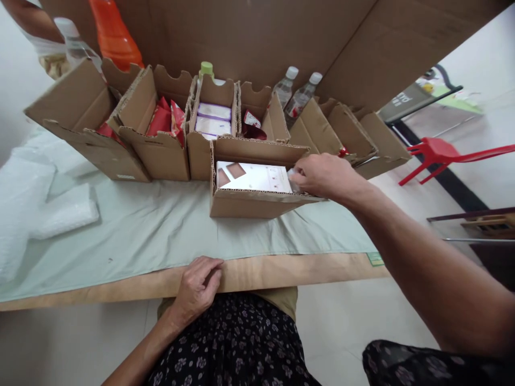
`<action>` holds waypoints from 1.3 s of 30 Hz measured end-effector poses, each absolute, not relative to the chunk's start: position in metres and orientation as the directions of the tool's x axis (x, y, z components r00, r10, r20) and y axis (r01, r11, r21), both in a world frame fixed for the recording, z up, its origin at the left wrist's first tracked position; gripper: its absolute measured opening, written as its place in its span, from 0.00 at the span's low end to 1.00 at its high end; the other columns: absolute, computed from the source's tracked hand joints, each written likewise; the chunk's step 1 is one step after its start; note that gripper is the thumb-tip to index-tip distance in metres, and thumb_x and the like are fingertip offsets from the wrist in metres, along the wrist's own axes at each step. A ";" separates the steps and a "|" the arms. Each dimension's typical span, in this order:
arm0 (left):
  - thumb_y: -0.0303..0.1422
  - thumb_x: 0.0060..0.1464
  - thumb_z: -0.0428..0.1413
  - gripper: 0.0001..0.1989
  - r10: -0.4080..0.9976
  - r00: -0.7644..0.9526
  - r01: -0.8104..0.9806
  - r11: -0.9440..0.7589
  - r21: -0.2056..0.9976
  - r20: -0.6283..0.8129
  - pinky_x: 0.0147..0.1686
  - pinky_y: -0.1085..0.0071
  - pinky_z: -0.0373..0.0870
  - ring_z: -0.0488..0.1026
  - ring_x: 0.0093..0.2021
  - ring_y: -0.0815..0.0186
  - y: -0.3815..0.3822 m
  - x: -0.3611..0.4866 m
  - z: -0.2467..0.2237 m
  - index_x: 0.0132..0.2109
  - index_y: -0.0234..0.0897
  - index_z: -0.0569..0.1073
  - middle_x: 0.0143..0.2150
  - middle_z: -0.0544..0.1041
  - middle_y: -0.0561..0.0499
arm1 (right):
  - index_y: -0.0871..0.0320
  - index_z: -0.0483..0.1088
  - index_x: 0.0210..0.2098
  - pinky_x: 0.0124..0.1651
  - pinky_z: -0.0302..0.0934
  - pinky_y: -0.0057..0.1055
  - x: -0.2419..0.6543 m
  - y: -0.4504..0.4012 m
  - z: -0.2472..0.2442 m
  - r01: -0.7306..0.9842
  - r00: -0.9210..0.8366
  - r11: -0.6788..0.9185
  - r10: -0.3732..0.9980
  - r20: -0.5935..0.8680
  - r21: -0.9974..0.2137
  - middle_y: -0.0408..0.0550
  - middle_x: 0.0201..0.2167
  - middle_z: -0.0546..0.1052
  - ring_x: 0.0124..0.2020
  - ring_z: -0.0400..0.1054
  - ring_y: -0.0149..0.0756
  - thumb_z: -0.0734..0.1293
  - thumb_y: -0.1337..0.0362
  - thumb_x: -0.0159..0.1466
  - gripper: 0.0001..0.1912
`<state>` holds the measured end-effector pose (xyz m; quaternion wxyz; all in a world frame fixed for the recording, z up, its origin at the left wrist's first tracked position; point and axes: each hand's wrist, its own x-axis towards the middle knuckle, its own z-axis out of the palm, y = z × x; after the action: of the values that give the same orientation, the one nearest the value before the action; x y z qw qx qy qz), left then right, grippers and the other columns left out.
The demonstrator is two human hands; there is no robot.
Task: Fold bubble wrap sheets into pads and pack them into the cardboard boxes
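Observation:
My right hand [325, 177] reaches into the right end of a cardboard box [249, 206] in front of me. Its fingers are pinched on a piece of crumpled clear plastic wrap [295, 181], partly hidden by them. Left of that wrap, inside the same box, lies a white carton [257, 178] with brown squares printed on it. My left hand [199, 281] rests on the wooden table edge [257, 271], fingers loosely bent, thumb apart, holding nothing.
Behind stands a row of open cardboard boxes [167, 161] with red packets [161, 118] and white-and-purple packs [213, 126]. Bubble wrap [68, 212] lies at left. Bottles [301, 96] stand behind the row, before a cardboard panel [249, 37]. Another person's arm [36, 24] shows top left.

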<state>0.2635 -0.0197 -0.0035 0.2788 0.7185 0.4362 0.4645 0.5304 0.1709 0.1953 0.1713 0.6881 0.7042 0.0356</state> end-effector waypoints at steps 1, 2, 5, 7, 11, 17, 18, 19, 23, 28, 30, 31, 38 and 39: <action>0.26 0.64 0.55 0.09 0.884 0.197 0.368 -0.467 0.804 0.424 0.37 0.65 0.79 0.82 0.35 0.61 -0.019 0.264 -0.003 0.46 0.38 0.80 0.36 0.84 0.47 | 0.60 0.80 0.33 0.40 0.66 0.40 0.529 0.174 0.193 0.964 -0.002 0.058 0.978 -0.211 0.258 0.59 0.34 0.82 0.39 0.77 0.50 0.65 0.63 0.63 0.11; 0.25 0.64 0.55 0.09 0.883 0.205 0.368 -0.469 0.803 0.422 0.36 0.64 0.78 0.82 0.34 0.61 -0.019 0.264 -0.003 0.45 0.38 0.80 0.35 0.84 0.47 | 0.60 0.80 0.32 0.40 0.66 0.40 0.528 0.176 0.191 0.971 -0.005 0.061 0.972 -0.234 0.233 0.59 0.35 0.82 0.38 0.77 0.49 0.65 0.65 0.63 0.10; 0.25 0.64 0.55 0.09 0.886 0.223 0.367 -0.463 0.807 0.407 0.35 0.64 0.77 0.81 0.33 0.61 -0.019 0.265 0.000 0.45 0.38 0.80 0.34 0.83 0.48 | 0.59 0.80 0.32 0.40 0.65 0.38 0.527 0.178 0.193 0.977 -0.004 0.061 0.963 -0.269 0.204 0.58 0.33 0.82 0.37 0.76 0.47 0.66 0.66 0.62 0.10; 0.26 0.64 0.55 0.09 0.898 0.229 0.353 -0.436 0.828 0.375 0.36 0.64 0.78 0.82 0.35 0.60 -0.020 0.264 0.002 0.45 0.38 0.80 0.35 0.83 0.47 | 0.58 0.80 0.33 0.40 0.64 0.38 0.533 0.170 0.203 0.978 -0.027 0.068 0.980 -0.199 0.198 0.55 0.30 0.81 0.36 0.75 0.45 0.66 0.63 0.63 0.10; 0.30 0.66 0.55 0.08 0.944 0.139 0.363 -0.329 0.872 0.298 0.40 0.65 0.81 0.82 0.39 0.61 -0.018 0.258 0.008 0.47 0.39 0.79 0.40 0.83 0.47 | 0.54 0.82 0.38 0.40 0.63 0.39 0.566 0.124 0.233 0.996 -0.044 0.040 0.997 0.055 0.086 0.50 0.31 0.81 0.34 0.73 0.44 0.63 0.55 0.66 0.16; 0.39 0.65 0.59 0.25 0.974 -0.107 0.372 -0.148 0.916 0.201 0.56 0.55 0.78 0.78 0.56 0.56 0.023 0.252 0.017 0.66 0.42 0.70 0.61 0.76 0.40 | 0.55 0.80 0.45 0.34 0.66 0.37 0.631 0.064 0.196 0.914 0.011 0.053 0.988 0.154 -0.403 0.51 0.33 0.84 0.29 0.73 0.40 0.68 0.47 0.62 0.22; 0.40 0.64 0.60 0.31 0.977 -0.119 0.340 -0.129 0.931 0.179 0.59 0.53 0.77 0.75 0.62 0.53 0.034 0.254 0.018 0.71 0.44 0.65 0.67 0.72 0.38 | 0.56 0.78 0.52 0.34 0.68 0.38 0.632 0.063 0.178 0.876 -0.009 0.073 0.991 0.134 -0.478 0.53 0.38 0.85 0.32 0.75 0.41 0.70 0.46 0.61 0.26; 0.41 0.62 0.61 0.36 0.979 -0.124 0.312 -0.118 0.943 0.163 0.61 0.51 0.75 0.71 0.67 0.50 0.045 0.258 0.018 0.74 0.46 0.60 0.72 0.67 0.37 | 0.58 0.75 0.57 0.36 0.71 0.39 0.629 0.066 0.158 0.836 -0.037 0.100 0.991 0.127 -0.540 0.56 0.45 0.84 0.37 0.77 0.43 0.71 0.46 0.60 0.31; 0.46 0.55 0.66 0.45 0.989 -0.041 0.229 -0.131 0.965 0.144 0.63 0.48 0.73 0.65 0.72 0.45 0.085 0.284 0.021 0.74 0.46 0.58 0.74 0.63 0.37 | 0.57 0.71 0.61 0.47 0.75 0.45 0.598 0.086 0.091 0.698 -0.095 0.206 0.976 0.196 -0.686 0.60 0.57 0.79 0.52 0.76 0.50 0.72 0.43 0.62 0.35; 0.44 0.57 0.63 0.40 0.986 0.033 0.161 -0.167 0.973 0.163 0.66 0.50 0.70 0.68 0.70 0.49 0.061 0.314 0.017 0.72 0.44 0.59 0.70 0.68 0.39 | 0.56 0.75 0.49 0.50 0.74 0.49 0.581 0.063 0.071 0.615 0.102 0.138 0.962 0.252 -0.776 0.57 0.47 0.82 0.48 0.77 0.53 0.73 0.46 0.62 0.24; 0.43 0.60 0.62 0.37 0.983 0.066 0.207 -0.179 0.962 0.168 0.69 0.49 0.68 0.67 0.71 0.49 0.025 0.315 0.011 0.72 0.44 0.60 0.70 0.69 0.39 | 0.54 0.76 0.45 0.50 0.74 0.49 0.582 0.032 0.076 0.598 0.135 0.140 0.953 0.271 -0.789 0.54 0.42 0.83 0.46 0.78 0.52 0.73 0.49 0.64 0.17; 0.43 0.61 0.62 0.35 0.983 0.084 0.248 -0.178 0.952 0.161 0.70 0.49 0.67 0.67 0.71 0.48 0.007 0.313 0.008 0.71 0.43 0.62 0.69 0.70 0.39 | 0.53 0.77 0.43 0.49 0.75 0.48 0.582 0.017 0.079 0.582 0.132 0.154 0.951 0.279 -0.798 0.52 0.40 0.83 0.44 0.79 0.51 0.71 0.51 0.65 0.14; 0.40 0.59 0.66 0.34 0.948 -0.184 0.228 -0.214 0.950 0.258 0.68 0.52 0.69 0.70 0.69 0.50 -0.009 0.268 0.053 0.69 0.47 0.65 0.65 0.74 0.43 | 0.54 0.75 0.54 0.57 0.73 0.52 0.534 0.022 0.106 0.488 -0.028 0.363 0.915 0.402 -0.793 0.56 0.51 0.81 0.54 0.75 0.52 0.73 0.52 0.65 0.21; 0.40 0.58 0.67 0.37 0.932 -0.219 0.210 -0.245 0.947 0.290 0.68 0.53 0.68 0.68 0.69 0.50 0.004 0.268 0.065 0.70 0.47 0.64 0.67 0.72 0.43 | 0.55 0.74 0.56 0.60 0.71 0.53 0.531 0.035 0.111 0.467 -0.042 0.400 0.901 0.432 -0.788 0.56 0.54 0.80 0.57 0.74 0.53 0.73 0.51 0.65 0.24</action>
<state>0.2680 0.0035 0.0648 0.3140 0.5404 0.5280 0.5750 0.5314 0.0350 0.1112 -0.4794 0.4989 0.6857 -0.2261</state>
